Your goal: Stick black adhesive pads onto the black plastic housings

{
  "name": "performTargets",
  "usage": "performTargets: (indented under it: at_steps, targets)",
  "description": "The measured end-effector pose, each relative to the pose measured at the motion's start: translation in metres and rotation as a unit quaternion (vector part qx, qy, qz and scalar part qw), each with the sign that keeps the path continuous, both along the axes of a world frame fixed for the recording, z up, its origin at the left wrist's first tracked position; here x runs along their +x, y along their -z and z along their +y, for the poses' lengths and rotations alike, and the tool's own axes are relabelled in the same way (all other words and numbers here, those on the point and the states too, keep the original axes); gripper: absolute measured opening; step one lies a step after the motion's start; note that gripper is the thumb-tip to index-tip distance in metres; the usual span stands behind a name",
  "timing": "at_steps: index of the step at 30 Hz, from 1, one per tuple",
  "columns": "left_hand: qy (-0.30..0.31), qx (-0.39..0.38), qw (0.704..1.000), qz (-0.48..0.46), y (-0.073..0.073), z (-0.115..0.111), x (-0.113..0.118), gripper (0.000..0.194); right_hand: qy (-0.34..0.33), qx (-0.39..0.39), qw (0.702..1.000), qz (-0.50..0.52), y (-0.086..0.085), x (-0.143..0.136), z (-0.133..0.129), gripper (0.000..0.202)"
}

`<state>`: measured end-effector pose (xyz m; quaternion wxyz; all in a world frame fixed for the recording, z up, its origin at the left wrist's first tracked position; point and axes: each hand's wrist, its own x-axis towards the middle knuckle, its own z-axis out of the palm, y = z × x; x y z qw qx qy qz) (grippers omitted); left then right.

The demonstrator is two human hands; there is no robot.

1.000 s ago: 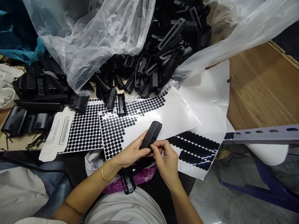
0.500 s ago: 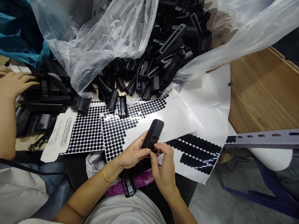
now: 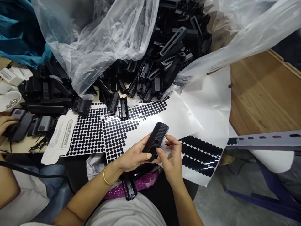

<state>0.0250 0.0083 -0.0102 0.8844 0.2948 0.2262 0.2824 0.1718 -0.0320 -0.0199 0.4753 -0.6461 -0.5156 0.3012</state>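
Note:
A long black plastic casing (image 3: pixel 156 138) with a carbon-fibre pattern and a round spot near its lower part is held tilted over the table edge. My left hand (image 3: pixel 135 154) grips its lower left end, thumb on top. On the other side, my right hand (image 3: pixel 172 160) has its thumb on the casing's lower face and its fingertips along the right edge. Beneath them lies a sheet of round black stickers (image 3: pixel 115 138), partly bare. Another sticker sheet (image 3: pixel 202 153) with rows of black dots is under my right hand's side. An open black frame (image 3: pixel 129 188) rests at my lap.
Black plastic parts (image 3: pixel 169 59) pile up behind, amid clear plastic bags (image 3: pixel 105 37). A flattened white printed carton (image 3: pixel 61 138) lies left of the stickers. A co-worker's hand (image 3: pixel 7 124) touches dark casings at far left, near a white bowl (image 3: pixel 9 100) of small metal pieces. A metal rail (image 3: pixel 265 139) juts in at right.
My right hand has shifted from the casing's lower end to its right edge, and the casing has moved slightly right. The co-worker's hand has come down from the upper left onto dark casings.

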Motion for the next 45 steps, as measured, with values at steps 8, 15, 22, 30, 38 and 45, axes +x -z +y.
performTargets:
  at_steps: [8,15,22,30,38,45]
  targets:
    - [0.009,0.018,1.000,0.002,0.005,0.000,-0.002,0.064,-0.028,-0.077,0.982,0.168,0.003,-0.001,0.004,0.040]
    - [-0.007,0.050,0.998,0.026,0.009,-0.002,-0.003,0.058,-0.051,-0.121,0.967,0.219,0.000,-0.002,0.007,0.035]
    - [-0.072,0.111,0.982,0.131,0.008,-0.003,0.009,0.052,-0.021,-0.099,0.973,0.207,0.009,-0.009,0.007,0.027]
    - [-0.123,0.094,0.976,0.152,0.015,-0.007,0.015,0.062,0.027,0.063,0.993,-0.100,-0.005,-0.011,-0.005,0.003]
    - [-0.143,0.165,0.951,0.217,0.020,-0.016,0.016,0.072,0.002,0.083,0.984,-0.157,-0.002,-0.019,-0.002,0.009]
    - [-0.129,0.210,0.937,0.246,0.027,-0.019,0.013,0.074,-0.011,0.051,0.991,-0.122,0.004,-0.016,0.005,0.003]
